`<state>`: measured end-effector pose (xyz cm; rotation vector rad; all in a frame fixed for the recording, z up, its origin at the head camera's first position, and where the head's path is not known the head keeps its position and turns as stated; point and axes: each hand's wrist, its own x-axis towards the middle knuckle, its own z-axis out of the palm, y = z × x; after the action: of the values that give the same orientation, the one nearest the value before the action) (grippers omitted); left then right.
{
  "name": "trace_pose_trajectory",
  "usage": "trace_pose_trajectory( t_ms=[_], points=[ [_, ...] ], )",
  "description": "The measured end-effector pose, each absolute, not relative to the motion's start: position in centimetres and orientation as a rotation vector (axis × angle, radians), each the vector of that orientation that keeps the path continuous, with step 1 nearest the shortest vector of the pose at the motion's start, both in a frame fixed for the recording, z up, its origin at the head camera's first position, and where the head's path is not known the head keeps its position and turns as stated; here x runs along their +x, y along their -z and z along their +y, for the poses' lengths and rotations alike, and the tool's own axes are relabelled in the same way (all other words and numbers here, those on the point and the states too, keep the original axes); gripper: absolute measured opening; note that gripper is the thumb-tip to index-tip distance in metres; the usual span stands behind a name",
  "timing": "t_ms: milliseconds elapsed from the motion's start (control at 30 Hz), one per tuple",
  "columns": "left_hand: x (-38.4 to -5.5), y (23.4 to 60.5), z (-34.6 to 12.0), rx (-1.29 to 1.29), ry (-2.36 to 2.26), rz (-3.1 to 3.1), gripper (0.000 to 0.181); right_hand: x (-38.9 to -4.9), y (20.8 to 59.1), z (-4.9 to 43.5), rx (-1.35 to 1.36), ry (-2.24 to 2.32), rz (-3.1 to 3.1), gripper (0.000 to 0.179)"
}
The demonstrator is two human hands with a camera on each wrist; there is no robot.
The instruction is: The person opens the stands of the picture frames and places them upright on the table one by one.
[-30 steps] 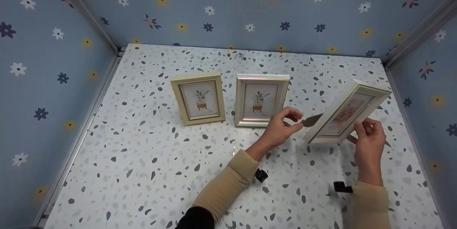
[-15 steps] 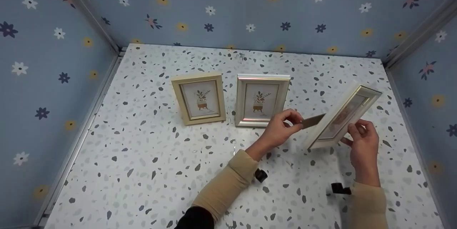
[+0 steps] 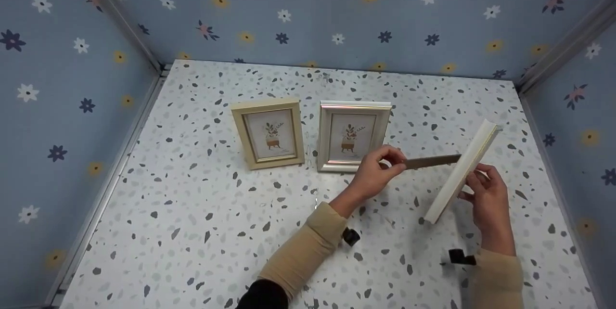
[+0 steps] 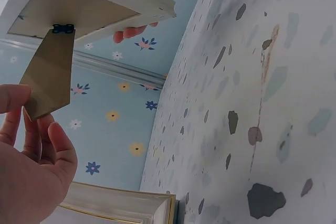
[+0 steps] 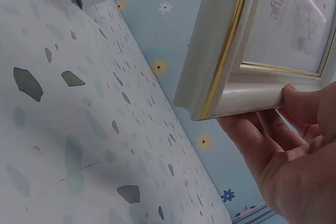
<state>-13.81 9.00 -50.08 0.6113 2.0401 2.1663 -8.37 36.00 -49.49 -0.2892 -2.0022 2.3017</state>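
Note:
My right hand [image 3: 491, 203] grips a white picture frame [image 3: 457, 179] by one edge, holding it above the table and turned nearly edge-on in the head view. In the right wrist view, the frame [image 5: 231, 100] shows a gold inner line and a glazed print; the thumb lies on its front and fingers are behind. My left hand [image 3: 375, 174] pinches the end of the frame's brown stand leg [image 3: 430, 161]. The left wrist view shows this leg [image 4: 52, 77] swung out from the backboard [image 4: 79, 6] on a dark hinge.
A cream picture frame [image 3: 240, 131] and a silvery-white one [image 3: 325, 140] stand upright on the speckled table [image 3: 202, 232]. The second is just behind my left hand. Flowered blue walls [image 3: 313, 15] enclose the table's back and sides. Small black devices [image 3: 351, 237] sit by both sleeves.
My right hand has turned the frame from showing its print to nearly edge-on, its top moving left and lower end nearer. More of the leg shows; my left hand stays put.

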Motion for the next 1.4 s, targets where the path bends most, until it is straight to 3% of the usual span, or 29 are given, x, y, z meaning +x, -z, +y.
trace_pose_trajectory(
  t_ms=[333,567,800,1400],
  points=[
    [-14.0,50.1,8.6,0.612,-2.182,2.094,0.009,-8.1,50.6,36.5,-0.072,-2.299,-2.136,0.046],
    [-14.0,50.2,8.5,0.587,-2.159,2.137,0.014,-8.1,50.8,36.7,-0.110,-2.329,-2.119,0.031],
    [-14.3,50.3,8.5,0.532,-2.191,2.103,0.018,-8.0,50.4,37.2,-0.188,-2.358,-2.040,0.037],
    [-14.3,50.3,8.9,0.606,-2.187,1.890,0.032,-8.2,50.0,36.4,-0.508,-2.203,-1.760,0.020]
  ],
)
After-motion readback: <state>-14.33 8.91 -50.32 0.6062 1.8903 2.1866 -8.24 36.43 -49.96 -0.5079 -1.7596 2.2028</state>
